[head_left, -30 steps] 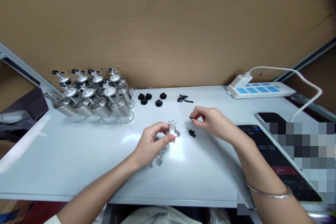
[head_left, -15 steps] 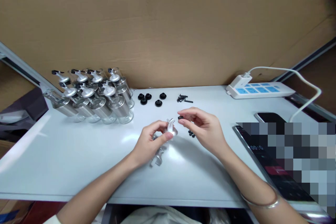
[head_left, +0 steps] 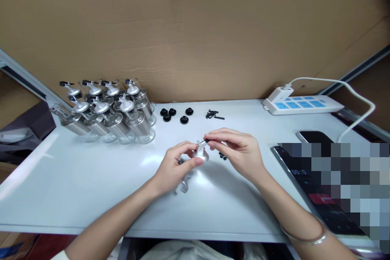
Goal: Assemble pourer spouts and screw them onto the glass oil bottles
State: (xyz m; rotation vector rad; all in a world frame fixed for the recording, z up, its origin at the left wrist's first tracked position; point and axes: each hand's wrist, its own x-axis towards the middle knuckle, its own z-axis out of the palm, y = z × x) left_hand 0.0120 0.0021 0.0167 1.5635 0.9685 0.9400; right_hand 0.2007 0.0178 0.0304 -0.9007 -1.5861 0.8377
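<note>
My left hand (head_left: 174, 165) pinches a small silver pourer cap (head_left: 201, 151) just above the white table (head_left: 91, 187). My right hand (head_left: 237, 150) holds a tiny black plug (head_left: 207, 141) between thumb and forefinger, touching it to the tip of the cap's spout. Another silver cap (head_left: 183, 183) lies on the table under my left hand, partly hidden. A few loose black plugs (head_left: 223, 155) lie just right of the held cap, below my right fingers.
Several glass bottles with silver pourer tops (head_left: 109, 111) lie at the back left. Black rubber rings (head_left: 175, 114) and small black pins (head_left: 213, 114) sit behind the hands. A white and blue power strip (head_left: 301, 104), a phone (head_left: 313, 136) and a dark tablet (head_left: 307, 183) are at the right.
My right hand carried a black plug leftward from beside the loose plugs to the spout of the silver cap. My left hand kept the cap almost still.
</note>
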